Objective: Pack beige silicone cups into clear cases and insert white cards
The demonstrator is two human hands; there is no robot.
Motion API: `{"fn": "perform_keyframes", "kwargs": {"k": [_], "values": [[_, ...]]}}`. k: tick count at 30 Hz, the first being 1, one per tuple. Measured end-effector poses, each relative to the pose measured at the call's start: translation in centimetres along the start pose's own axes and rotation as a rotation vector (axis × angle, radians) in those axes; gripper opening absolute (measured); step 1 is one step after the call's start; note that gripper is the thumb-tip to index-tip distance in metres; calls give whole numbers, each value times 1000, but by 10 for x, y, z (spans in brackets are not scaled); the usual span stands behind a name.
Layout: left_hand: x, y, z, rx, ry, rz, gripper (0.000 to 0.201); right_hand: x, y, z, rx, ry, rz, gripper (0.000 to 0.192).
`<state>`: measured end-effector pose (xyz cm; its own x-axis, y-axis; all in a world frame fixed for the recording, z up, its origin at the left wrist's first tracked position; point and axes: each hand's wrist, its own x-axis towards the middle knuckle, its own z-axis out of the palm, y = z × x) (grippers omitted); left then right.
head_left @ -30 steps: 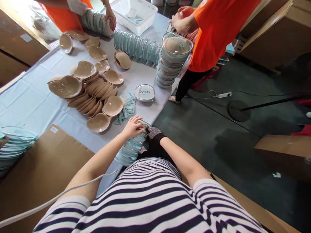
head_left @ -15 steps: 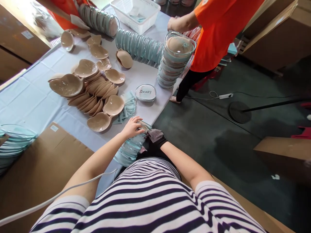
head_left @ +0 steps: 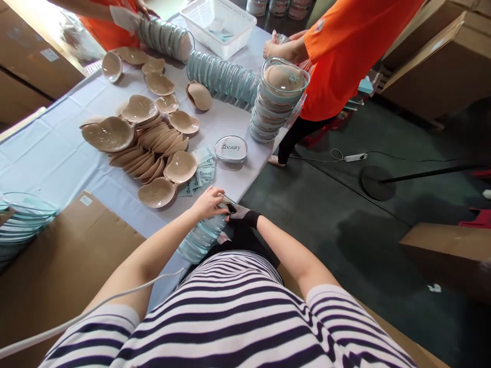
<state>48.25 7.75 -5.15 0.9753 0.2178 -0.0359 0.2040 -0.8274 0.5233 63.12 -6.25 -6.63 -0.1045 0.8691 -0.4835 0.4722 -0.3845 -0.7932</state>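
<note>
A stack of clear bluish plastic cases [head_left: 199, 239] leans at the near table edge, in front of my body. My left hand [head_left: 209, 203], bare, has its fingers curled over the upper end of that stack. Opposite it, my right hand [head_left: 242, 214], in a dark dotted glove, grips the same end; its fingertips are partly hidden. Just beyond my hands lie printed sachets [head_left: 203, 171] and a lidded oval case [head_left: 230, 149] marked "beauty". Left of these, beige stick-on bra cups [head_left: 109, 134] lie in a heap on the table [head_left: 49, 145].
Filled cases [head_left: 274, 110] stand stacked at the right table edge, with a row of cases [head_left: 222, 74] lying behind. A white basket [head_left: 230, 46] is farther back. Two people in orange shirts work there. A cardboard box [head_left: 76, 266] and cable [head_left: 76, 321] are at left.
My right gloved hand has turned and moved slightly left, closer to my left hand at the stack's end. The right co-worker's hands have shifted, and the view has tilted a little.
</note>
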Motion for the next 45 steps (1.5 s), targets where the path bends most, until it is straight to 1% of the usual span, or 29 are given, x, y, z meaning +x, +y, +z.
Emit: {"fn": "perform_keyframes", "kwargs": {"k": [2, 4, 6, 9, 11, 12, 15, 16, 17, 19, 21, 22, 24, 27, 29, 30, 31, 33, 35, 36, 37, 38, 39, 41, 43, 44, 45], "values": [[2, 0, -2, 21, -32, 20, 35, 4, -2, 9, -149, 54, 97, 50], [3, 0, -4, 44, -31, 26, 35, 3, -3, 16, -288, 117, 158, 48], [3, 1, -3, 62, -8, 30, 34, -3, -1, 20, -343, 179, 202, 42], [1, 1, 0, 85, 32, 30, 33, -14, 6, 22, -313, 221, 273, 35], [1, 1, 1, 86, 52, 23, 32, -18, 11, 22, -251, 243, 285, 31], [0, 1, 1, 80, 59, 17, 32, -19, 14, 22, -204, 286, 281, 27], [0, 2, 2, 51, 69, -6, 37, -16, 22, 24, -80, 531, 285, 23], [0, 2, 2, 43, 69, -13, 40, -13, 24, 25, -83, 594, 279, 27], [0, 3, 2, 38, 68, -19, 42, -8, 26, 26, -115, 619, 267, 35], [0, 4, 3, 36, 61, -24, 42, 2, 30, 28, -197, 575, 244, 54], [0, 5, 3, 46, 49, -27, 42, 12, 32, 29, -261, 520, 244, 60], [0, 5, 2, 54, 44, -31, 42, 15, 32, 30, -278, 513, 238, 59], [1, 5, 0, 67, 31, -39, 43, 16, 30, 33, -282, 550, 176, 53], [3, 7, -5, 60, -15, -16, 46, 8, 25, 37, -244, 617, 36, 47], [-1, 14, -10, 68, -31, -35, 50, 0, 21, 37, -206, 610, 12, 49], [-6, 19, -11, 81, -20, -86, 55, -3, 18, 36, -183, 595, 23, 52], [-13, 24, -11, 93, -3, -167, 64, -6, 16, 33, -160, 578, 43, 54], [-35, 33, -9, 89, 9, -388, 86, -11, 11, 27, -127, 537, 92, 57], [-58, 35, -4, 36, -40, -570, 100, -13, 4, 18, -121, 475, 123, 53], [-68, 33, -2, 0, -71, -609, 103, -13, 1, 14, -126, 435, 131, 50], [-75, 29, 0, -36, -96, -606, 104, -12, -2, 8, -134, 392, 136, 47], [-78, 23, 0, -66, -107, -570, 104, -10, -4, 3, -146, 350, 136, 45], [-77, 15, -2, -86, -105, -510, 103, -8, -6, -4, -164, 310, 134, 45], [-69, -2, -11, -94, -79, -375, 98, -1, -6, -22, -198, 225, 149, 45], [-56, -16, -23, -67, -50, -290, 92, 10, -4, -46, -211, 118, 150, 40], [-51, -20, -27, -53, -35, -270, 90, 19, -5, -60, -208, 81, 139, 35], [-47, -23, -29, -44, -20, -265, 91, 31, -7, -75, -206, 72, 116, 31]]}}
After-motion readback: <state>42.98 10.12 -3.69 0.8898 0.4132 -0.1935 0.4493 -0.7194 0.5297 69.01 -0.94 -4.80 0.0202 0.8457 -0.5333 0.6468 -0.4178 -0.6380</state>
